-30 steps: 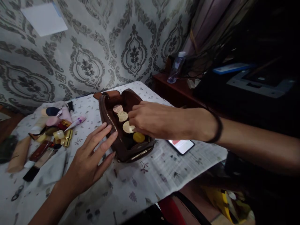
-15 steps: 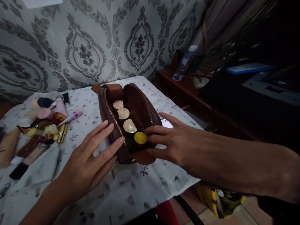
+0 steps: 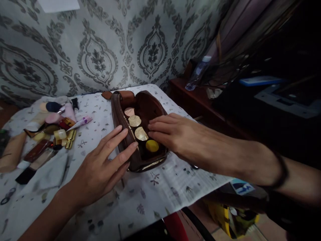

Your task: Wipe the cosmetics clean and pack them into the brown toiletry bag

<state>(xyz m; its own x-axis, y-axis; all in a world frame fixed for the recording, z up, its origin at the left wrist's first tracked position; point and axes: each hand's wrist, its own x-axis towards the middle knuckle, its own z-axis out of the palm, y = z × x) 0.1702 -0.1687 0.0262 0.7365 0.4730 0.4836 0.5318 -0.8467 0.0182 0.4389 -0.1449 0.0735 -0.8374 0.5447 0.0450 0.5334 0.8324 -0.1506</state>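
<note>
A brown zip bag (image 3: 127,160) lies unzipped on the cloth, its mouth facing up. Inside are a pinkish round lid (image 3: 129,112), two gold round lids (image 3: 134,121) in a row, and a yellow round lid (image 3: 152,146) at the near end. My left hand (image 3: 100,164) rests along the bag's left zipper edge, fingers spread and holding nothing. Over the right side reaches my right hand (image 3: 173,134), fingers stretched out side by side with their tips inside the mouth. Its thumb is hidden.
Several cosmetics lie on the left, among them a makeup brush (image 3: 37,165) and a purple-white tube (image 3: 81,122). A clear bottle (image 3: 198,73) stands on the dark wooden surface at right. A yellow-black bag (image 3: 230,217) sits below the printed cloth's (image 3: 142,207) right edge.
My right hand has moved up and over the bag's right side, its fingers drawing together. The brown flap at the bag's near end has gone from sight. My left hand stays at the left edge.
</note>
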